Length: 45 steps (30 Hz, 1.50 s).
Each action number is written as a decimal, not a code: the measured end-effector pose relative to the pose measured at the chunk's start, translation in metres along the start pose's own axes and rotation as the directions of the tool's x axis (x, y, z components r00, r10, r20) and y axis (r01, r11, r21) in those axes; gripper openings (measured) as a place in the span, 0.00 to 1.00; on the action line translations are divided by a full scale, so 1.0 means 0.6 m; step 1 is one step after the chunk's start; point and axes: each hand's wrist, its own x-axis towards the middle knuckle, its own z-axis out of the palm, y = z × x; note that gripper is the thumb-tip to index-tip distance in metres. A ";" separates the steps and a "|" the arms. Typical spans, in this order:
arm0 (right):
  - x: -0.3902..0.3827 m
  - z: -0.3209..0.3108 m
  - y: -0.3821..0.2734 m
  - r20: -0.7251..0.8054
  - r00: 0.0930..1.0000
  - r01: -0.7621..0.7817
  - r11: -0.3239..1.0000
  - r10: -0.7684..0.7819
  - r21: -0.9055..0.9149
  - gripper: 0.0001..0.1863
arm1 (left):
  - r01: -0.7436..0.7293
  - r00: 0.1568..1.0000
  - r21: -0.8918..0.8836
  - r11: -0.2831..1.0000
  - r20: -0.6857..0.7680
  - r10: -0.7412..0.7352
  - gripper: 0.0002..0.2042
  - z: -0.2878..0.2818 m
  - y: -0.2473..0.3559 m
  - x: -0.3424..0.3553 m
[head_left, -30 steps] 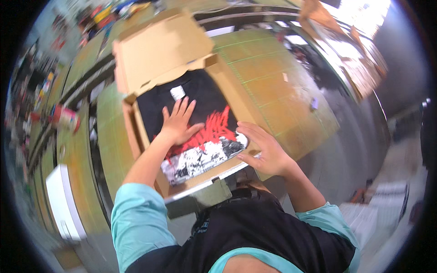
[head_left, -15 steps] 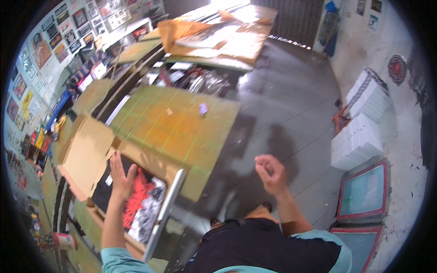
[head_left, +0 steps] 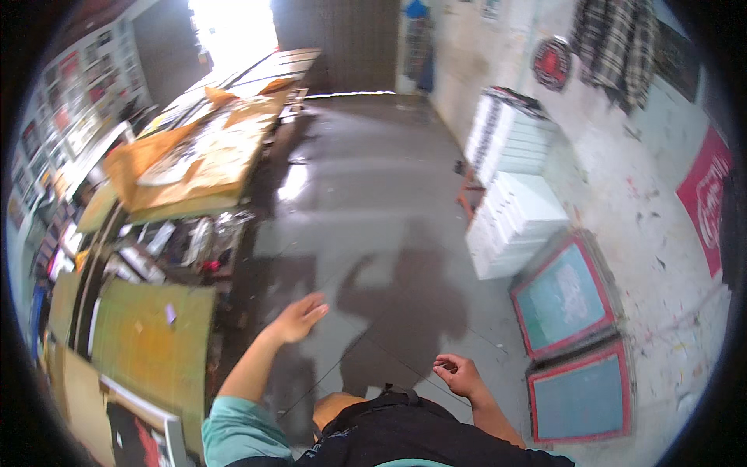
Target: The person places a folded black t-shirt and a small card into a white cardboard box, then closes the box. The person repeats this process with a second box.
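My left hand (head_left: pixel 299 317) hangs in the air over the grey floor, to the right of the table, its fingers stretched out and nothing in it. Lower and further right, my right hand (head_left: pixel 459 375) is held in front of my body with loosely curled fingers; no object shows in it. At the lower left edge sits an open cardboard box (head_left: pixel 71 401). Inside it lies a black piece of cloth (head_left: pixel 124 433) with a red and white print, partly cut off by the picture's rim. Neither hand touches the box.
A long table with a greenish-yellow top (head_left: pixel 144 342) runs along the left. Brown paper (head_left: pixel 210 167) covers its far part. On the right stand white stacked boxes (head_left: pixel 517 218) and two red-framed screens (head_left: pixel 564 296) against the wall. Tiled floor (head_left: pixel 366 194) stretches between.
My left hand has come away from the box and out over the floor. The view has turned right, so the table and box now sit further left. My right hand appears lower.
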 end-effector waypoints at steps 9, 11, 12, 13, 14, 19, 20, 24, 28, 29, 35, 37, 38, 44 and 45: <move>0.217 -0.068 0.177 -0.082 0.968 -0.205 0.936 0.237 0.285 0.18 | 0.514 0.417 0.601 0.612 0.447 -0.791 0.28 0.224 -0.538 0.153; 0.296 -0.068 0.239 0.032 0.911 -0.391 0.837 0.411 0.382 0.16 | 0.453 0.462 0.711 0.537 0.328 -0.824 0.30 0.172 -0.595 0.136; 0.324 -0.077 0.303 0.028 0.842 -0.507 0.771 0.539 0.385 0.14 | 0.615 0.598 0.398 0.680 0.326 -0.732 0.28 0.174 -0.573 0.163; 0.356 -0.084 0.417 0.050 0.786 -0.616 0.787 0.616 -0.019 0.11 | 0.678 0.698 0.041 0.734 0.277 -0.660 0.27 0.150 -0.506 0.171; 0.355 -0.085 0.512 0.072 0.714 -0.610 0.669 0.697 -0.424 0.09 | 0.792 0.603 -0.042 0.610 0.218 -0.768 0.27 0.143 -0.466 0.204; 0.376 -0.196 0.490 -0.006 0.534 -0.784 0.498 0.845 0.372 0.10 | 0.891 0.445 0.028 0.453 0.140 -0.884 0.26 0.127 -0.547 0.546; 0.392 -0.229 0.529 -0.029 0.705 -0.674 0.683 0.708 0.282 0.10 | 0.878 0.454 0.101 0.468 0.133 -0.881 0.26 0.126 -0.517 0.618; 0.603 -0.331 0.464 -0.234 0.498 -0.567 0.518 0.835 0.641 0.07 | 0.803 0.573 0.207 0.559 -0.009 -0.819 0.24 0.142 -0.235 0.938; 0.794 -0.428 0.275 -0.268 0.540 -0.284 0.472 0.798 0.835 0.11 | 0.189 0.917 0.552 0.812 0.198 -0.347 0.27 0.194 -0.199 1.182; 0.828 -0.450 0.272 -0.265 0.559 -0.217 0.447 0.786 0.868 0.13 | 0.325 0.928 0.262 0.909 0.098 -0.360 0.25 0.225 -0.097 1.234; 1.111 -0.700 0.209 -0.353 0.641 0.025 0.441 0.682 0.897 0.15 | -0.054 0.995 -0.082 0.995 0.082 0.061 0.18 0.300 0.201 1.484; 1.200 -0.809 0.197 -0.431 0.705 0.149 0.477 0.563 0.866 0.15 | -0.136 0.988 -0.177 0.975 0.042 0.146 0.17 0.332 0.275 1.557; 1.246 -0.868 0.171 -0.461 0.734 0.171 0.522 0.499 0.836 0.15 | -0.164 0.983 -0.177 0.970 0.051 0.176 0.17 0.337 0.316 1.581; 1.427 -1.138 -0.003 -0.529 0.740 0.349 0.436 0.415 0.830 0.15 | -0.493 0.853 -0.206 0.845 0.074 0.516 0.15 0.380 0.543 1.700; 1.434 -1.162 -0.023 -0.535 0.738 0.369 0.418 0.411 0.830 0.16 | -0.553 0.810 -0.244 0.797 0.066 0.582 0.14 0.386 0.576 1.711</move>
